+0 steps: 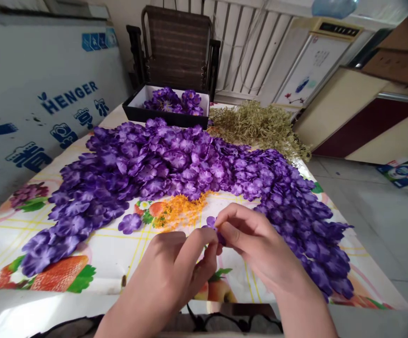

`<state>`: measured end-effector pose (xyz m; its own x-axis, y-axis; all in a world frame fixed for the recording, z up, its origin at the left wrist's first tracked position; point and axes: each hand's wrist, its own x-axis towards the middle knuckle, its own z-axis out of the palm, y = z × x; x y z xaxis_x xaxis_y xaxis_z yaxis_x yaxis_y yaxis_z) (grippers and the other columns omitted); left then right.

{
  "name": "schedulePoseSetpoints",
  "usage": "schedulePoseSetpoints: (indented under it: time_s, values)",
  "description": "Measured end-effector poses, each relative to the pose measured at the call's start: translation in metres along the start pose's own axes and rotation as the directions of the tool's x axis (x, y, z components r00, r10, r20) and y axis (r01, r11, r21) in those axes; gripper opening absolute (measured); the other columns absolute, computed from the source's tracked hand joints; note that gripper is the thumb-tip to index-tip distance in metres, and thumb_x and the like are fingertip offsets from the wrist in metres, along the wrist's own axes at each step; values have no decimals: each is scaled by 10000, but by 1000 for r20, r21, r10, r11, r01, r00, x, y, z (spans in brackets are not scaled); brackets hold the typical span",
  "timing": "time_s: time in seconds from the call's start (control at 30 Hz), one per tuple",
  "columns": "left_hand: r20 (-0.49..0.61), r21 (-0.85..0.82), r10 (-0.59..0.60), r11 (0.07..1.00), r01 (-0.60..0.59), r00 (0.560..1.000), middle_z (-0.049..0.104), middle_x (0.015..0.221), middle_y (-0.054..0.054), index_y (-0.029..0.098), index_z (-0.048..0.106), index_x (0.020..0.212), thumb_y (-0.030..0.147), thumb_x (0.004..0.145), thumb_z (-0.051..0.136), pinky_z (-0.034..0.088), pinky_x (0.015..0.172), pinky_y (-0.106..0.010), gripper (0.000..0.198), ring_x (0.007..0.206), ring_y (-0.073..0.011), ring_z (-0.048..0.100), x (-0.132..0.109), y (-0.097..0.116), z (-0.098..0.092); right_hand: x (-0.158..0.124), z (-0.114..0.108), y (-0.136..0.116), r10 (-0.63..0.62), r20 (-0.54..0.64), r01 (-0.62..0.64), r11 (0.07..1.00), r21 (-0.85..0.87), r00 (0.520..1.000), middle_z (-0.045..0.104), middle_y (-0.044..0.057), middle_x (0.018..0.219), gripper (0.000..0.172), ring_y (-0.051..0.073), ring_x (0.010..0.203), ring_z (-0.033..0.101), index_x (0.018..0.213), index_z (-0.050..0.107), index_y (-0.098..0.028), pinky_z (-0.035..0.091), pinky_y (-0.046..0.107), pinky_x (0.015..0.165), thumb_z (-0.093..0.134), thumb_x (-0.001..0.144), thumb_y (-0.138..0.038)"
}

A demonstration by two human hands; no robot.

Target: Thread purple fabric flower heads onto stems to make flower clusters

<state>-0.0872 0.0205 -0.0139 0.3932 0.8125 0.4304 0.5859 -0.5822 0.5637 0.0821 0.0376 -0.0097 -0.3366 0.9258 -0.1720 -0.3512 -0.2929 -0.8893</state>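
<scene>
Close to the table's front edge, my left hand (179, 267) and my right hand (249, 239) meet, fingertips pinched together. Between them is a small purple artificial flower petal piece (211, 222), mostly covered by the fingers. Just beyond the hands lies a little heap of orange flower centres (181, 211). A single purple petal piece (130, 224) rests apart to the left of it. A broad pile of purple petal pieces (169, 159) curves round the far side and both sides of the hands.
A black box with a white inside (133, 111) holds assembled purple flowers at the back. Green stems (256, 122) are heaped at the back right. The fruit-print tablecloth (112, 263) covers the table. A chair (179, 47) stands behind, a white HENGER-marked appliance (49, 56) at left.
</scene>
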Motion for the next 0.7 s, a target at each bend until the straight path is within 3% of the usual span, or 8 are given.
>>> schedulePoseSetpoints:
  time_s: [0.07, 0.13, 0.2, 0.27, 0.33, 0.4, 0.7]
  values:
    - [-4, -100, -57, 993, 57, 998, 479, 486, 72, 254, 597, 905, 147, 851, 557, 254, 436, -210, 126, 394, -93, 380, 1, 1, 1, 3, 1, 1, -15, -14, 15, 1000, 8, 1000, 625, -28, 627, 154, 84, 576, 587, 721, 693, -198, 462, 186, 564, 772, 747, -328]
    - [20, -283, -224, 933, 220, 974, 423, 469, 92, 261, 565, 987, 204, 879, 544, 235, 405, -193, 123, 372, -86, 343, 3, 1, 1, 6, 0, 2, -38, -31, 39, 999, 12, 999, 632, -29, 641, 137, 78, 572, 591, 733, 701, -205, 452, 177, 552, 772, 751, -320]
    - [90, -453, -438, 782, 428, 895, 351, 464, 103, 251, 537, 1018, 325, 917, 494, 213, 375, -181, 132, 368, -87, 306, 7, 0, 2, 8, -2, 4, -53, -39, 54, 998, 11, 998, 620, -36, 637, 133, 77, 550, 588, 758, 704, -219, 444, 180, 532, 769, 754, -335]
    - [222, -554, -553, 606, 570, 803, 292, 476, 101, 228, 551, 942, 443, 925, 441, 189, 360, -182, 243, 385, -88, 259, 13, -3, 1, 10, -4, 6, -55, -40, 54, 998, -12, 998, 598, -43, 628, 131, 78, 531, 576, 773, 704, -231, 440, 188, 524, 766, 757, -346]
    - [393, -604, -519, 477, 638, 759, 277, 478, 98, 209, 563, 836, 494, 908, 444, 164, 355, -187, 316, 396, -82, 213, 19, -6, 0, 11, -5, 7, -53, -39, 51, 997, -61, 998, 586, -41, 638, 128, 83, 541, 564, 777, 705, -240, 439, 197, 525, 758, 764, -355]
    - [496, -633, -445, 403, 661, 746, 271, 465, 104, 203, 560, 785, 472, 886, 495, 131, 353, -192, 295, 393, -71, 168, 23, -9, -2, 12, -6, 7, -53, -36, 48, 992, -119, 998, 580, -36, 651, 121, 90, 566, 546, 783, 707, -248, 434, 203, 534, 745, 775, -363]
    - [503, -620, -476, 383, 685, 721, 294, 456, 113, 187, 561, 772, 407, 855, 557, 151, 373, -191, 236, 396, -61, 172, 27, -6, -6, 11, -9, 7, -95, -67, 81, 978, -190, 993, 582, -23, 698, 108, 107, 654, 483, 763, 707, -246, 370, 210, 572, 730, 788, -349]
